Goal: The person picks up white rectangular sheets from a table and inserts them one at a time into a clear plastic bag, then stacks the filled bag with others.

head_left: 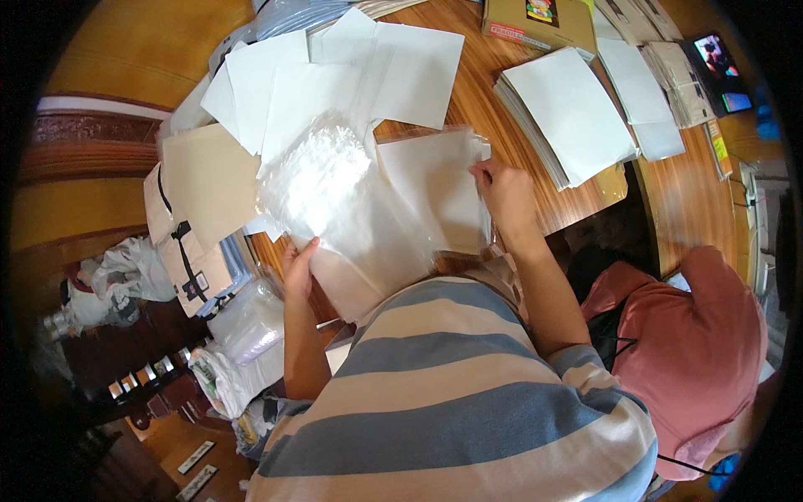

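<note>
Glossy clear plastic sleeves (335,209) lie over the brown wood-grain table (474,94), left hand (299,266) loosely closed on their edge; right hand (508,194) pinches the side of a flat white film-edged sheet (427,188); slick plastic could slip, or hard tugging crease it

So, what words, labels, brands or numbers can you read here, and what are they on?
I can't copy wording out, but here is where print shows:
Cardboard box: a red-and-white strip with lettering on its side, plus a colourful label.
Black device: lit screen, too small to read.
Yellow label at the right: too small to read.
White paper stack and shiny plastic sheets: no print that I can make out.
</note>
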`<state>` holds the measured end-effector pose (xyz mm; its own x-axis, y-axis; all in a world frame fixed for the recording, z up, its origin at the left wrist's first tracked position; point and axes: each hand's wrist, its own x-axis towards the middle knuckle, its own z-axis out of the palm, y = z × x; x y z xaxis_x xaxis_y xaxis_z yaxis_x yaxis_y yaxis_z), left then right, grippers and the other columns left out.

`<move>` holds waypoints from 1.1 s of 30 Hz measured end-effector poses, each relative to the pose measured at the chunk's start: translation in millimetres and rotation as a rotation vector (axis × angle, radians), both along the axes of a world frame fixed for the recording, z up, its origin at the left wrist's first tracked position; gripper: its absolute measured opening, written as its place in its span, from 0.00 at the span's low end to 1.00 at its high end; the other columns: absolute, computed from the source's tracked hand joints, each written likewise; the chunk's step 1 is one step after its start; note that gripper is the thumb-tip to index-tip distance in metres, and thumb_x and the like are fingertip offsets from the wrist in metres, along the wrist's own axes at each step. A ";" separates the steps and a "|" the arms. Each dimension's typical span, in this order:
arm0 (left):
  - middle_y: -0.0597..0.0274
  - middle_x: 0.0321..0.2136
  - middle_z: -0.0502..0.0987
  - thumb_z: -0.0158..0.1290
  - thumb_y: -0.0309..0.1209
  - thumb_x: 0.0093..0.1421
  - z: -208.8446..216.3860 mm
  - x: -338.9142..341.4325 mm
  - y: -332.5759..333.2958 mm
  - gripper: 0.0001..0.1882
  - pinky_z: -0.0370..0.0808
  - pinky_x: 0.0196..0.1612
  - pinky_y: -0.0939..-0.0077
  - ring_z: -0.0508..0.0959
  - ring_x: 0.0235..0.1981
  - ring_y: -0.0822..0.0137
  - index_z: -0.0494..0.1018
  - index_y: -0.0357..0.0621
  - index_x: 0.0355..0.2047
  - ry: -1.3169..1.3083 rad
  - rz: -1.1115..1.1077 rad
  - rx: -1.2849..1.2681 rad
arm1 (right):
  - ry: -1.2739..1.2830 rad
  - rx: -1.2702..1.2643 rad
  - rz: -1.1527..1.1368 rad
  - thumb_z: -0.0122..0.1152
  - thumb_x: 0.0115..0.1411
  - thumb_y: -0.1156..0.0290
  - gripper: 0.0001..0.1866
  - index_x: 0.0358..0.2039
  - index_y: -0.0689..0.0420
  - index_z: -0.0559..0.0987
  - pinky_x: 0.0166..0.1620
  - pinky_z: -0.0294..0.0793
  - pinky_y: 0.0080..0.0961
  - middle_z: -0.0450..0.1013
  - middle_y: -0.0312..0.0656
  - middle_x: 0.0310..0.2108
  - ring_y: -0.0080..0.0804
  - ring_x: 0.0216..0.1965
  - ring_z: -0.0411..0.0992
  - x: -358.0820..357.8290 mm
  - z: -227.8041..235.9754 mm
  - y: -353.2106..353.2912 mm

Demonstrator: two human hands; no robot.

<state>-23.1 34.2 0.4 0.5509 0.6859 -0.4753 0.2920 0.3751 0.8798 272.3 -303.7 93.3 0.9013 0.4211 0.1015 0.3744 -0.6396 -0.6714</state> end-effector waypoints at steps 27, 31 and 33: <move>0.52 0.42 0.82 0.69 0.31 0.50 -13.8 -0.3 3.2 0.27 0.77 0.48 0.67 0.81 0.43 0.61 0.75 0.34 0.50 -0.051 -0.068 0.196 | -0.642 -0.577 0.743 0.61 0.63 0.68 0.09 0.33 0.61 0.81 0.31 0.73 0.27 0.77 0.39 0.24 0.27 0.26 0.74 89.2 384.8 340.2; 0.49 0.42 0.82 0.69 0.34 0.48 -3.9 -4.5 7.8 0.29 0.76 0.50 0.64 0.82 0.45 0.56 0.76 0.33 0.49 0.019 -0.070 0.223 | -0.681 -0.634 0.772 0.60 0.57 0.69 0.09 0.29 0.58 0.85 0.30 0.76 0.31 0.80 0.44 0.24 0.31 0.27 0.79 76.8 393.7 409.0; 0.50 0.41 0.83 0.69 0.33 0.48 -13.4 -0.7 6.4 0.28 0.76 0.49 0.64 0.82 0.44 0.57 0.76 0.33 0.48 -0.013 -0.085 0.302 | -0.757 -0.589 0.793 0.61 0.55 0.70 0.08 0.29 0.57 0.85 0.31 0.76 0.31 0.80 0.44 0.24 0.32 0.28 0.79 89.3 393.4 435.6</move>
